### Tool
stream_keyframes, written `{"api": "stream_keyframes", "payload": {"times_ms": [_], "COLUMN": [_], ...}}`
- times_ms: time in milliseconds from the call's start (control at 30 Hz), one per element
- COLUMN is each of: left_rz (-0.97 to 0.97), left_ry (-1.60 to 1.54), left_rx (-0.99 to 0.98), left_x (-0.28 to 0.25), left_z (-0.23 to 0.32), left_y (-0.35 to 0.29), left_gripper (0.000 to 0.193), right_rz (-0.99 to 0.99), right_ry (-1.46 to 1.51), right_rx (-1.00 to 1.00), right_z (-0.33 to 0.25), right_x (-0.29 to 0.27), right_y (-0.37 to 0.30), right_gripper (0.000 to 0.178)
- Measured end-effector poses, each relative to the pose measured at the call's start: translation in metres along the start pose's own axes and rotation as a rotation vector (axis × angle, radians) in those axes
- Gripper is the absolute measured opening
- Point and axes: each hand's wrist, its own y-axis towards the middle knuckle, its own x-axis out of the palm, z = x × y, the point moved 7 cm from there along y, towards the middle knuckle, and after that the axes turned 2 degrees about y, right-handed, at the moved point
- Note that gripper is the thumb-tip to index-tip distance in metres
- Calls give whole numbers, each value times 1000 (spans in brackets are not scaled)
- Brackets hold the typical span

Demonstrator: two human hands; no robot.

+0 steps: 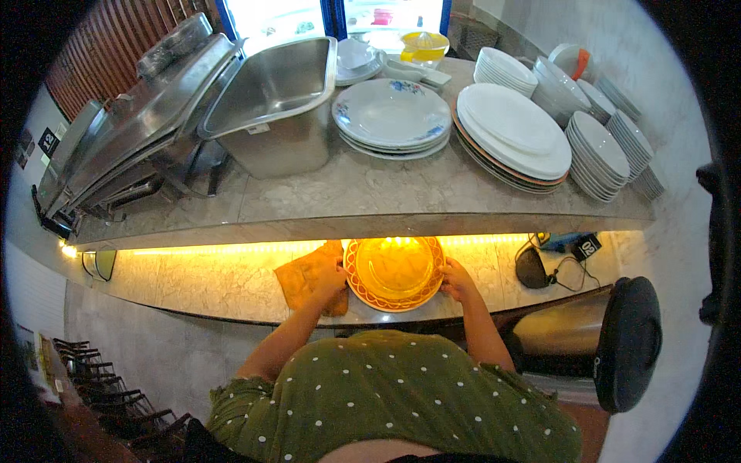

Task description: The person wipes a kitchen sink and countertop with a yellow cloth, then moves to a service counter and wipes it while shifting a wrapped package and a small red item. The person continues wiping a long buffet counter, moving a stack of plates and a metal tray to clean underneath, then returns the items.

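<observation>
A round plate with an orange patterned rim [395, 272] lies between my hands on the lit lower shelf. My left hand [333, 279] is closed at the plate's left edge, its fingers partly hidden. Under that hand and forearm spreads an orange-brown cloth [297, 272]; whether the hand also holds some of it, I cannot tell. Gripping the plate's right edge is my right hand [457, 280], thumb near the rim.
Above the shelf juts a stone counter [309, 202] holding a steel pan [289, 116], flowered plates [392, 114], white plates [515, 123] and stacked bowls [598, 150]. Right of me are a black pouch with a cord [531, 267] and a black-lidded bin [629, 343].
</observation>
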Motion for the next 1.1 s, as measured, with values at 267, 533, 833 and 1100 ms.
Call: {"api": "stream_keyframes", "payload": {"times_ms": [267,533,833,1100], "left_rz": [-121,-137,12,119], "left_ry": [78,44,-320,-128], "left_rx": [-160,-132,-37,-223], "left_x": [8,16,-43,-215], "left_z": [0,-26,-58,-132], "left_y": [15,33,5,-49], "left_gripper": [23,19,14,21], "right_rz": [131,170,118,-5], "right_ry": [-265,-206,-381,-361], "right_rx": [54,23,-32,-48], "right_z": [0,-8,-4,58], "right_x": [-7,4,63,231], "right_y": [16,7,17,48], "right_gripper": [55,59,59,47]}}
